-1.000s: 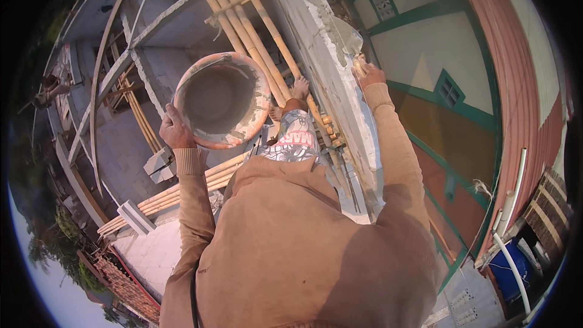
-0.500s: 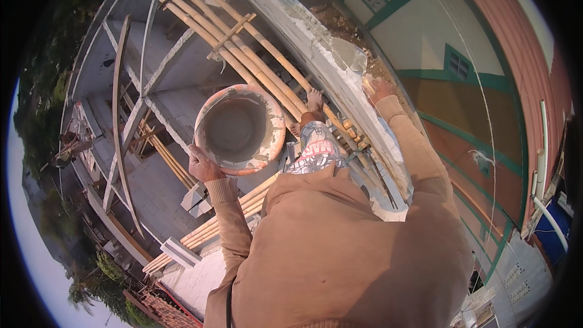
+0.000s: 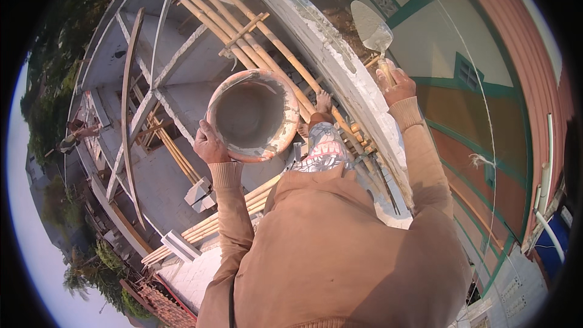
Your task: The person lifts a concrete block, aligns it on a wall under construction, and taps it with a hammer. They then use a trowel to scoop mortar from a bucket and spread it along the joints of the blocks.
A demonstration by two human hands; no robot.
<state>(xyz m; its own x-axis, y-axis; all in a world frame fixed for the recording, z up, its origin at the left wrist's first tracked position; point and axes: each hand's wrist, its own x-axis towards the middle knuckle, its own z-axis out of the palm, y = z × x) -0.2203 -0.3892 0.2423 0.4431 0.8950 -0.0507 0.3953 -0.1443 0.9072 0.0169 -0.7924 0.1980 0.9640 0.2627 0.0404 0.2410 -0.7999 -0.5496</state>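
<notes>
My left hand grips the near-left rim of a round, orange-brown bucket smeared with grey mortar. Wet grey mortar lies inside it. Closed around a wooden handle, my right hand holds a pointed trowel out over the far side of the wall. Some mortar clings to the blade near its handle. The light-coloured wall top runs diagonally just left of that hand, with a grey mortar strip along it. The trowel does not touch the wall.
My bare feet stand on a scaffold of bamboo poles beside the wall. Pale roof-like framing spans a deep drop at the left. Another person is at the far left. A thin string hangs before the green-trimmed building on the right.
My right hand has lifted away from the wall, and the trowel has swung up and outward, its blade now facing me. The bucket, still in my left hand, appears slightly higher and further right.
</notes>
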